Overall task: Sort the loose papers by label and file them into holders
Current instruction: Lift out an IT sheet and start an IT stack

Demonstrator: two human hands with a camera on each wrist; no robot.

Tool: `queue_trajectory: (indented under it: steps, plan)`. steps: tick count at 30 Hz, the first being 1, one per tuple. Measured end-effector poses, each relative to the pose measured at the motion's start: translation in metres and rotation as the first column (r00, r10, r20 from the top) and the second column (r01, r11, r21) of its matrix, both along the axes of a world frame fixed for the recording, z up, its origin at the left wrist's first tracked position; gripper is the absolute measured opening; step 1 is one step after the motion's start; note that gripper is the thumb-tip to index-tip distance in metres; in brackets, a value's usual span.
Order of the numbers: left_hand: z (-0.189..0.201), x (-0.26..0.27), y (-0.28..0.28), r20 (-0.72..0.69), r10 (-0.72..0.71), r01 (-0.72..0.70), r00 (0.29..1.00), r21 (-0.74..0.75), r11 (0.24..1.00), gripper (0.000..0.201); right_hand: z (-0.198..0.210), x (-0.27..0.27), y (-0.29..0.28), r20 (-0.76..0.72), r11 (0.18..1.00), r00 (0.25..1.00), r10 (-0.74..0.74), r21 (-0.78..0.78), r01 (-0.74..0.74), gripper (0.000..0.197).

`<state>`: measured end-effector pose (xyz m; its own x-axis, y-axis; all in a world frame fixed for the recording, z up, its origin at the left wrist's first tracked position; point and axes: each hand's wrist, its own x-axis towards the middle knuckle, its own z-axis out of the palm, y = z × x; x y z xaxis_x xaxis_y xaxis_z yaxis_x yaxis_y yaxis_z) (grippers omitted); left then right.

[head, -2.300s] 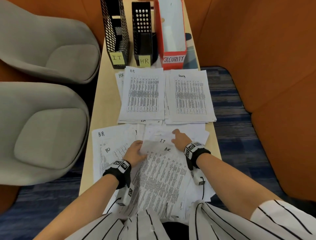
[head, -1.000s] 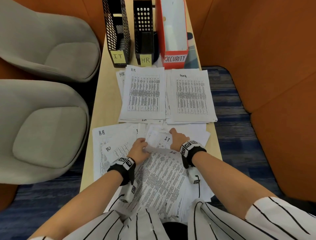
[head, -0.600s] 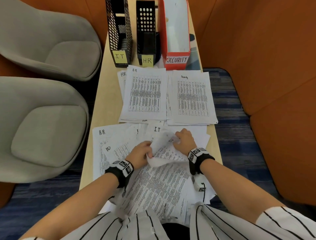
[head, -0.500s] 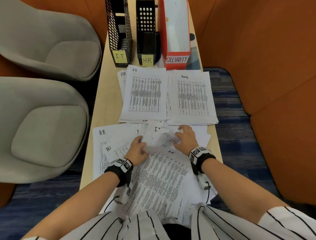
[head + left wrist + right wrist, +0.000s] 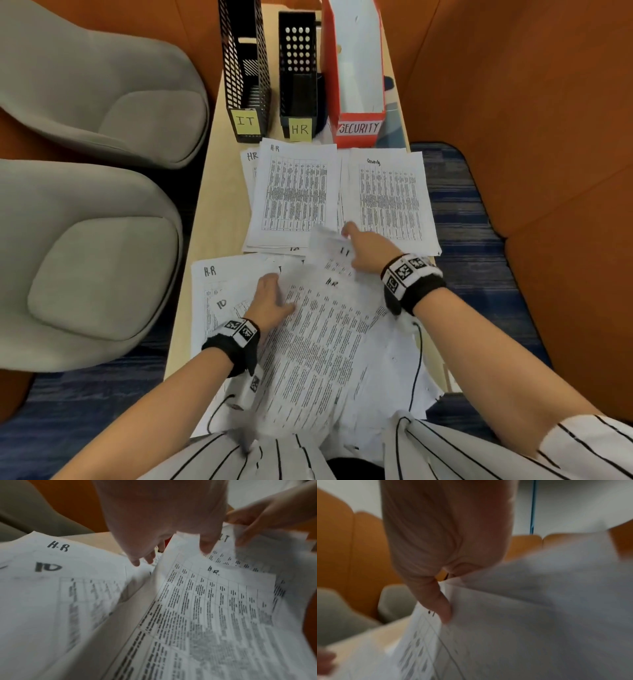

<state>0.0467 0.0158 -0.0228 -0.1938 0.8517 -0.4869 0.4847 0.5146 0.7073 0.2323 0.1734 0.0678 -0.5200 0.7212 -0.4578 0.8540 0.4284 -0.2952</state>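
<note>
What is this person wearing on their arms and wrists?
Both forearms are bare. Each wrist carries a black band, left and right, with white square tags printed in black block patterns. A thin black cable trails from the right band. The short sleeves are white with thin black stripes.

The person is wearing a white shirt (image 5: 445, 455) with thin black stripes, its sleeves ending above bare forearms. Each wrist is carrying a black band (image 5: 416, 284) topped with white square-patterned black markers, and a thin black cable (image 5: 416, 363) is trailing from it.
</note>
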Motion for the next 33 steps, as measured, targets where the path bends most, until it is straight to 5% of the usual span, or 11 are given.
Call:
queue_trajectory:
  steps: [2,6,11,15,17,20,21,23,25,29,33]
  plan:
    - [0.022,-0.003,0.01,0.174,0.067,-0.084,0.983,0.093,0.992,0.089,0.038,-0.008,0.012,0.017,0.989,0.999,0.051,0.139,-0.052,0.068]
    - [0.063,-0.015,0.045,0.351,0.198,-0.274,0.915,0.182,0.944,0.102,0.125,-0.027,0.022,0.104,0.944,0.977,0.189,0.253,-0.209,0.047]
    - [0.103,-0.011,0.075,0.426,-0.171,0.114,0.888,0.155,0.981,0.058,0.203,-0.044,0.032,0.03,0.971,0.975,0.218,0.097,-0.22,0.041]
    - [0.1,-0.01,0.058,0.536,-0.254,0.307,0.805,-0.011,0.951,0.044,0.202,-0.043,0.051,0.016,0.98,0.989,0.15,0.133,-0.151,0.061]
    - [0.091,-0.015,0.049,0.593,-0.177,0.199,0.786,0.029,0.98,0.056,0.189,-0.043,0.051,-0.003,0.987,0.991,0.135,0.091,-0.134,0.062]
    - [0.083,-0.018,0.044,0.773,0.097,-0.136,0.626,-0.014,0.991,0.065,0.165,-0.048,0.052,-0.087,0.994,0.992,0.09,0.07,-0.084,0.053]
    - [0.081,-0.016,0.043,0.759,0.127,-0.178,0.638,-0.015,0.984,0.055,0.159,-0.051,0.054,-0.143,0.992,0.988,0.062,0.118,-0.045,0.045]
    - [0.079,-0.011,0.041,0.606,0.111,-0.145,0.788,0.007,0.989,0.031,0.152,-0.056,0.061,-0.25,0.963,0.968,0.028,0.265,0.041,0.027]
    - [0.074,-0.01,0.039,0.475,0.066,-0.061,0.878,-0.026,0.998,0.028,0.15,-0.059,0.067,-0.311,0.955,0.95,0.025,0.29,0.07,0.02]
    - [0.075,-0.019,0.044,0.576,0.138,-0.163,0.806,-0.008,0.987,0.046,0.144,-0.067,0.069,-0.272,0.968,0.956,0.108,0.249,-0.039,0.024]
    - [0.07,-0.031,0.055,0.297,0.263,-0.312,0.918,0.132,0.941,0.017,0.123,-0.076,0.076,-0.51,0.839,0.851,0.126,0.513,0.183,0.016]
